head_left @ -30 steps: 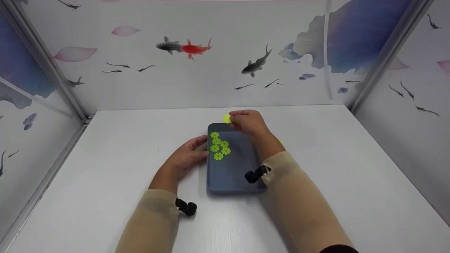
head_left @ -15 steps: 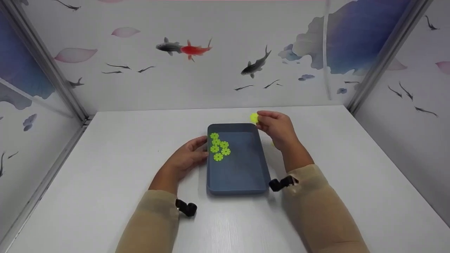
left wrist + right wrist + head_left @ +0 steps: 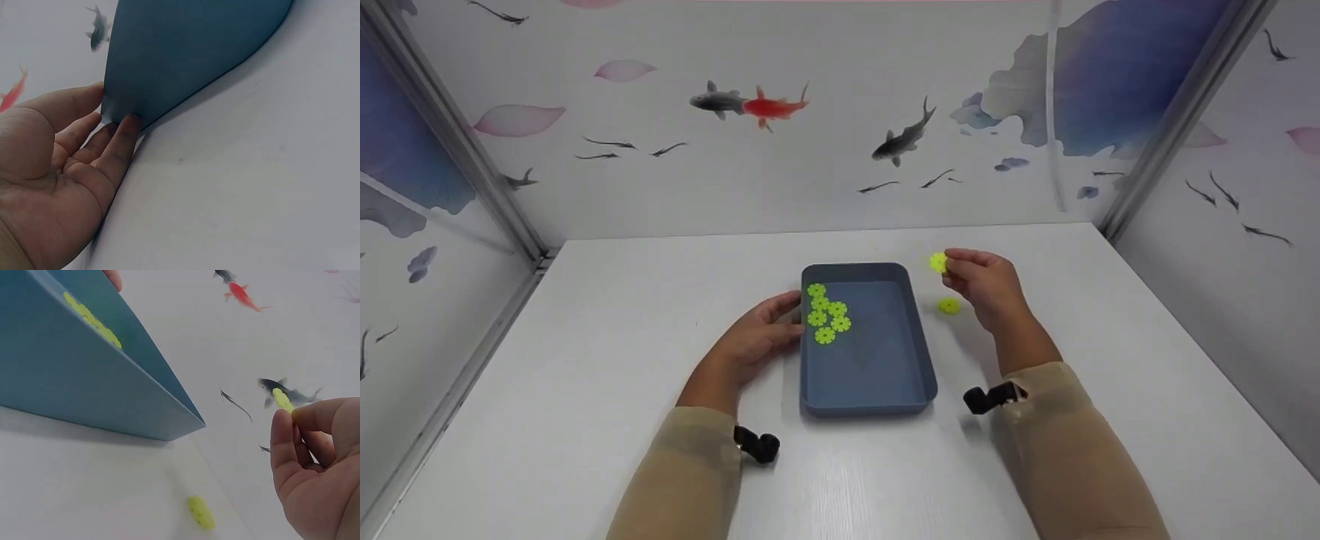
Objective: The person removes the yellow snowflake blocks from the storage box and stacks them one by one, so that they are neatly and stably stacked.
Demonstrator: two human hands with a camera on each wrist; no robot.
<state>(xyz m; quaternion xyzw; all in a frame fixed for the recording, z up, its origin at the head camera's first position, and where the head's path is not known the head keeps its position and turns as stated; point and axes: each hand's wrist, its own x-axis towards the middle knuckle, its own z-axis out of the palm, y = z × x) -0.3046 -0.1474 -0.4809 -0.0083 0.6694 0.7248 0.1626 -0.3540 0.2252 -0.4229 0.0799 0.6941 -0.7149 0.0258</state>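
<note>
My right hand (image 3: pixel 986 289) pinches a yellow-green notched plastic disc (image 3: pixel 937 262) between thumb and fingertips, up to the right of the blue-grey tray (image 3: pixel 870 411). In the right wrist view the disc (image 3: pixel 282 400) sticks out above the fingertips, seen nearly edge-on. Another such disc (image 3: pixel 948 306) lies on the table between the tray and my right forearm. Several matching discs (image 3: pixel 825 335) lie inside the tray along its left side. My left hand (image 3: pixel 761 334) rests its fingertips and thumb against the tray's left wall (image 3: pixel 169 62), fingers relaxed.
A white table (image 3: pixel 622 360) bears the tray. Behind it rises a white panel (image 3: pixel 780 180) painted with fish and petals, with metal posts (image 3: pixel 1155 127) at the corners. A small black camera (image 3: pixel 990 397) sits on each wrist.
My right hand has moved right, from above the tray's far end to beyond its right side, still pinching the disc. The disc on the table has come into fuller view. My left hand stays put.
</note>
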